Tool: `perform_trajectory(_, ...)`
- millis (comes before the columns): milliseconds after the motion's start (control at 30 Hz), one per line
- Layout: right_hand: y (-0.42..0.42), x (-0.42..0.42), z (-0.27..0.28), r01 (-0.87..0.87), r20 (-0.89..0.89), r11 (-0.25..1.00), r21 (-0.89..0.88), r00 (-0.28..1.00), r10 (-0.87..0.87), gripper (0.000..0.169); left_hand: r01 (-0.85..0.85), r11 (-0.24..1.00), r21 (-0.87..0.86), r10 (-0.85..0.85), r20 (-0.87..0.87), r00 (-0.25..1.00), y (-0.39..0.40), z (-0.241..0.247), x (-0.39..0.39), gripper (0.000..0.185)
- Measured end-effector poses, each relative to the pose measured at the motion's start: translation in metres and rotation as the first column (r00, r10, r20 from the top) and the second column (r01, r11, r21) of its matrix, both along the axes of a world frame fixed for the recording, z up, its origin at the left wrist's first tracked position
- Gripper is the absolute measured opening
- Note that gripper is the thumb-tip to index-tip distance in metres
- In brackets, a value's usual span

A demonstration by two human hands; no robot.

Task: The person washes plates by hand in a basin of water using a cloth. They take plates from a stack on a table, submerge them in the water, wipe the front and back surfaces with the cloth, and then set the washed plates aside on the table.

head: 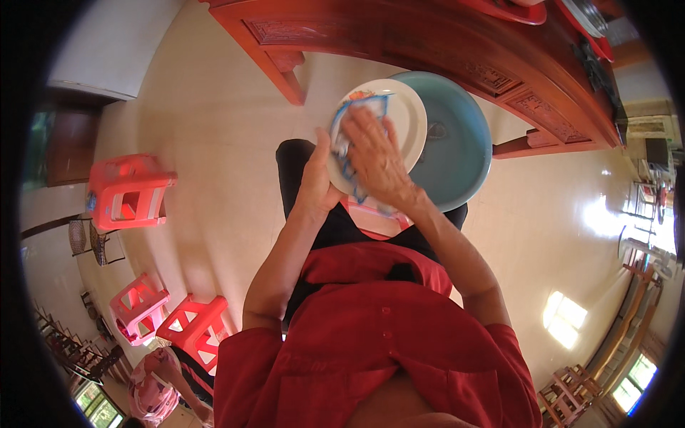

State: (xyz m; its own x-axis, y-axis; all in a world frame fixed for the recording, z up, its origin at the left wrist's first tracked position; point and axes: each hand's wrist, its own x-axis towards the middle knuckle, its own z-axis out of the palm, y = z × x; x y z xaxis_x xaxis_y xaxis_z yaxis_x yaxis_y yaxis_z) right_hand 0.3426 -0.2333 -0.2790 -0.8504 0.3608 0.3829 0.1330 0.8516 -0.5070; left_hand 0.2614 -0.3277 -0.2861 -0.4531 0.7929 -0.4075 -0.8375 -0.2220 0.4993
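My left hand [317,179] grips the lower left rim of a cream plate [409,115], thumb pointing up along its edge. The plate bears an orange printed motif near its upper left rim. Pressed to its face is my right hand [376,152], slightly blurred, over a white cloth with blue edging [379,102]. Behind the plate and partly hidden by it stands a round teal plastic basin [460,160]. Water appears to lie in it, with a small dark item [438,130] inside that I cannot identify.
A carved red wooden table [428,53] runs just beyond the basin, with a red tray [514,10] on top. Plastic stools [131,190] stand to the left. At lower left is another person [155,382] in a patterned top. Wooden furniture [570,393] sits at lower right.
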Motion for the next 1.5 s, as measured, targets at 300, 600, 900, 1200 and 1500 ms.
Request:
perform_trajectory(300,0.073,0.001,-0.023,0.349,0.092,0.920,-0.178,0.937,-0.337,0.038,0.007,0.999,-0.039,-0.012,-0.128,0.992,-0.020,0.010,0.007,0.062)
perform_trajectory(600,0.056,0.026,-0.030,0.543,0.012,0.768,-0.339,0.819,-0.573,0.039,-0.010,0.996,-0.094,-0.009,-0.205,0.979,-0.011,0.036,0.029,0.060)
perform_trajectory(900,0.006,0.039,-0.049,0.305,-0.004,0.391,-0.868,0.784,-0.621,0.032,-0.131,0.991,0.030,0.129,-0.493,0.860,-0.003,0.042,0.054,0.055)
perform_trajectory(1200,-0.005,0.064,-0.032,-0.015,-0.092,0.155,-0.988,0.859,-0.504,0.029,-0.072,0.994,0.079,0.106,-0.644,0.758,-0.003,0.046,0.035,0.057)
perform_trajectory(1500,0.056,0.085,0.017,0.089,0.112,0.850,-0.519,0.993,-0.036,0.030,0.398,0.851,-0.342,-0.521,-0.468,0.714,-0.020,0.066,-0.042,0.041)
